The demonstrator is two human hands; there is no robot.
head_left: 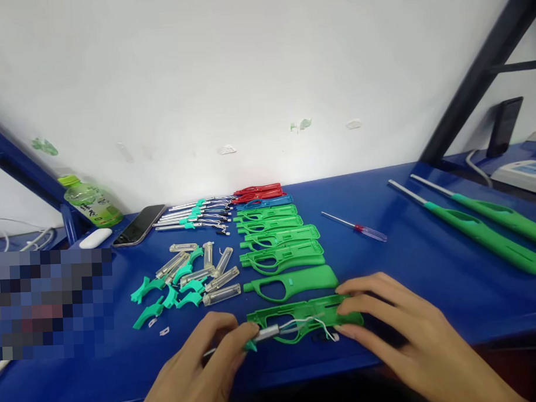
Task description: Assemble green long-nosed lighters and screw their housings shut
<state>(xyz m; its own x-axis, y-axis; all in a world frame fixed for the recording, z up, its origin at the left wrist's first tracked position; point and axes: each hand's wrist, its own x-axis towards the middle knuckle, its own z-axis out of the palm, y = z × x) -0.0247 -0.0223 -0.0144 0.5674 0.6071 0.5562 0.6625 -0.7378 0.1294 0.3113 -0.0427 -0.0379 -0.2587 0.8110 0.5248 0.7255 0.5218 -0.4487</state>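
At the front of the blue table lies an open green lighter shell half [298,312]. My left hand [212,358] is closed round a metal lighter tube [268,332] with a teal piece and thin wires, held over the shell's left end. The fingers of my right hand [386,320] grip the shell's right end. A small black part [321,337] lies by the shell's lower edge, at the end of the wires. Behind is a closed-looking green shell half [292,284], then several more green, blue and red shells [259,195] in a column.
Clear fuel tanks [222,294] and teal triggers [149,312] lie to the left. Several wired metal tubes [176,226], a phone [139,225], a white case [96,238] and a bottle [92,201] are farther back. A screwdriver [357,226] and two green lighters [484,231] lie to the right.
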